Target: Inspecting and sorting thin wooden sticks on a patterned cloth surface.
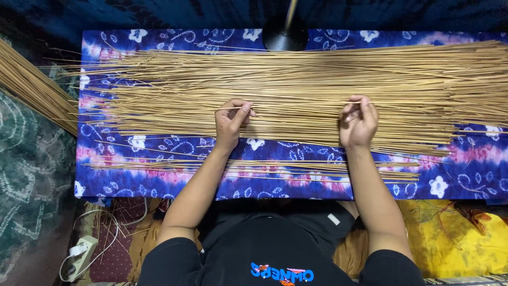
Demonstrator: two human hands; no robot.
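Two hands pinch one thin stick: my left hand (231,123) and right hand (358,123) clamp it apart, lifting it off the stick pile (296,85). I keep it level above the patterned cloth (159,159), clear of the rest.

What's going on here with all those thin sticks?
A person's left hand and right hand each pinch thin tan sticks at the near edge of a wide spread of long tan sticks. The spread lies on a blue, pink and white floral cloth. A smaller row of sticks lies nearer the person.
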